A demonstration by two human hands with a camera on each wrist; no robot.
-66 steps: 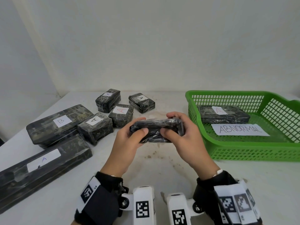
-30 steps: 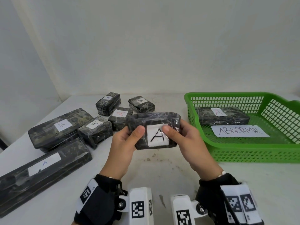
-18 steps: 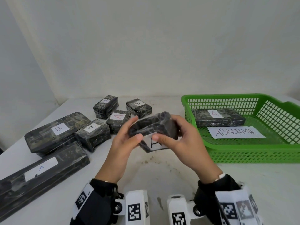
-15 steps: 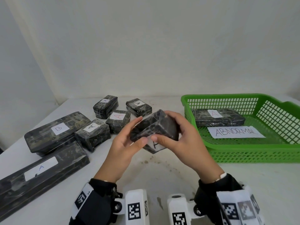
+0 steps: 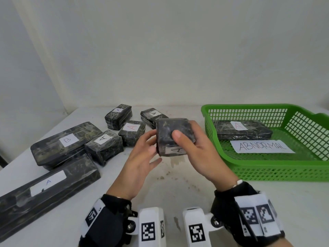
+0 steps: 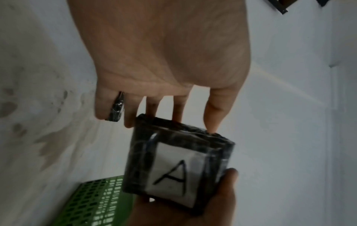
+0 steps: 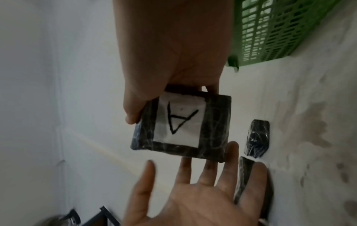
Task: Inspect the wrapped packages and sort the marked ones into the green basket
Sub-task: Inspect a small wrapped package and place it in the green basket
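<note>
From the head view I see my right hand (image 5: 194,148) gripping a small black film-wrapped package (image 5: 175,138) at centre frame, left of the green plastic mesh basket (image 5: 277,168), while my left hand (image 5: 142,157) stays open-fingered beside it; both wrist views show its white "A" label (image 6: 173,180).

Both forearms are raised above the table, wrists wrapped in black bands. The right hand (image 5: 193,150) is curled around a small wrapped package (image 5: 173,135), its thumb laid across the upper face and its fingers tucked behind. The left hand (image 5: 142,157) is held flat just beside it, fingers (image 7: 185,171) straight and slightly spread, their tips set against the package's left edge, the thumb extended beneath.
</note>
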